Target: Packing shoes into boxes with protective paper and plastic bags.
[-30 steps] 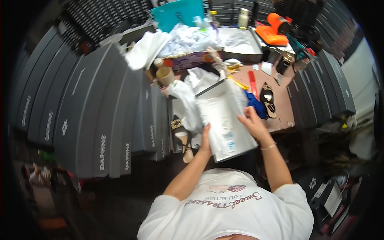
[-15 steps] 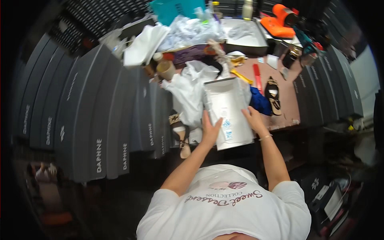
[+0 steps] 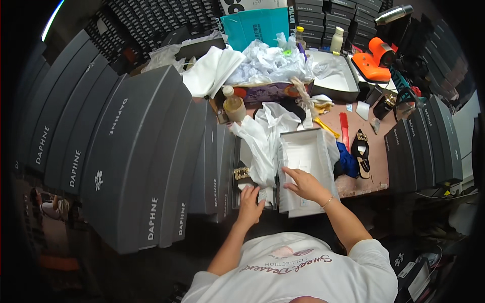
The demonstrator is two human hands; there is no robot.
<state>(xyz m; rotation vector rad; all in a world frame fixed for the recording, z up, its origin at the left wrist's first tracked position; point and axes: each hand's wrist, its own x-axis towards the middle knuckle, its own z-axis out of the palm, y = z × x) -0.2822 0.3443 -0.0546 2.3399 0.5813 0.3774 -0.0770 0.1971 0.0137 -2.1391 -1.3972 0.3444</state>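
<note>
My left hand (image 3: 248, 207) is bent over the back of a black shoe (image 3: 241, 174) with a gold buckle, left of a white-lined shoebox (image 3: 308, 146). Its fingers and thumb hide that end of the shoe. Inside the shoebox, my right hand (image 3: 306, 187) reaches to the left wall, fingers spread over the thin paper lining there. White tissue paper (image 3: 265, 146) lies crumpled between the shoe and the box. A matching black shoe (image 3: 360, 154) rests on the table to the right of the box.
Upright dark grey shoeboxes (image 3: 136, 151) wall in the left, and more shoeboxes (image 3: 424, 141) line the right. Behind are a bottle (image 3: 234, 104), a pile of plastic wrapping (image 3: 275, 60) and an orange tool (image 3: 373, 65). A red stick (image 3: 344, 130) and blue cloth (image 3: 347, 160) lie nearby.
Both hands have left the shoebox's sides: the left has moved left onto the shoe, the right across to the box's left wall. The whole view has shifted.
</note>
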